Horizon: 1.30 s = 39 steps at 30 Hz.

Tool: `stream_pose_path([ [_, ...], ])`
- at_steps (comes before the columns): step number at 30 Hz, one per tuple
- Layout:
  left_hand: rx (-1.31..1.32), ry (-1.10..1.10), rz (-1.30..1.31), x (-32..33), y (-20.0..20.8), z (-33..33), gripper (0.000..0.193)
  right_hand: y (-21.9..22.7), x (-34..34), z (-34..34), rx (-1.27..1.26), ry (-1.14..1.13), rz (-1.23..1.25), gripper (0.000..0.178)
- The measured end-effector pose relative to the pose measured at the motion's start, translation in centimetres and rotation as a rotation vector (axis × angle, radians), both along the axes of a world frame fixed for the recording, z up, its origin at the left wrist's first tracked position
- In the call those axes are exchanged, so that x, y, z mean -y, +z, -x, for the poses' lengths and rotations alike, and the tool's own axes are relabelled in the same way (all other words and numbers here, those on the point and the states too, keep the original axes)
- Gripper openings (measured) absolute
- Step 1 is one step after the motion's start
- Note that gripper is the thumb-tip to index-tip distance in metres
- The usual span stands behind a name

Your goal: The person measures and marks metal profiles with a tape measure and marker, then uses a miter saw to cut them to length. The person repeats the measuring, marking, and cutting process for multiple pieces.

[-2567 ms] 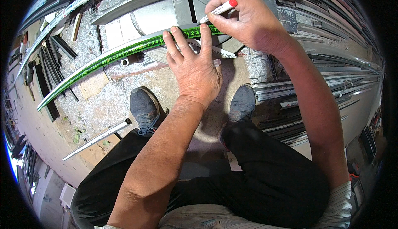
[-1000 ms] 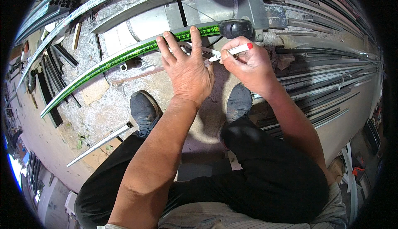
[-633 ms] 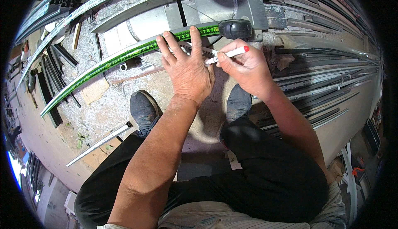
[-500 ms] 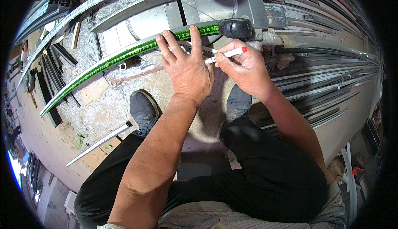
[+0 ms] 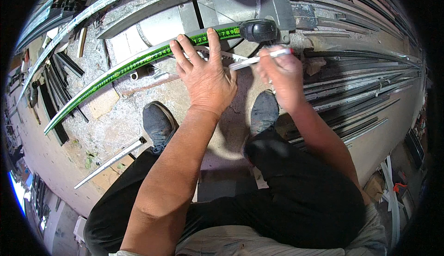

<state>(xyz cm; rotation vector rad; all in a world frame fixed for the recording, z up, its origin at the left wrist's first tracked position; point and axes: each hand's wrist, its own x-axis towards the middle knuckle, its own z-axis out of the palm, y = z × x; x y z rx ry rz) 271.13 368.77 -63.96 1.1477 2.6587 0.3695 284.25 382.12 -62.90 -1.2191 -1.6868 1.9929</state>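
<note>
Tape measure (image 5: 138,64) under left hand (image 5: 206,78); marker (image 5: 259,59) in right hand (image 5: 282,78).

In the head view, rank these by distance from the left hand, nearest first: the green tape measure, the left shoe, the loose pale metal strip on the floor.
1. Green tape measure: under the left hand's fingertips, ahead.
2. Left shoe: just below and left of the hand.
3. Pale metal strip: farthest, on the floor at lower left.

My right hand (image 5: 282,78) now sits lower and further right than before, blurred in motion. The white marker (image 5: 259,59) in its grip lies flatter, its tip just beside my left hand (image 5: 208,78).
</note>
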Motion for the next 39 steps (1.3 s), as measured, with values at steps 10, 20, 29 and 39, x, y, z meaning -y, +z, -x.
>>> stream_pose_path([
  [10,-0.009,0.002,-0.009,0.1,-0.1,0.1,0.107,-5.3,2.3,-5.7,0.238,-0.207,0.57,0.028],
  [20,-0.007,0.015,-0.004,0.2,-0.1,0.1,0.104,0.4,-1.4,0.1,0.276,-0.026,-0.846,0.052],
  [29,0.024,0.004,-0.002,-0.2,0.6,0.0,0.101,2.9,-5.1,4.7,0.274,0.518,-1.262,0.053],
  [39,0.045,0.02,0.072,-0.2,2.5,0.2,0.1,2.8,-5.1,4.9,0.209,0.526,-1.285,0.04],
])
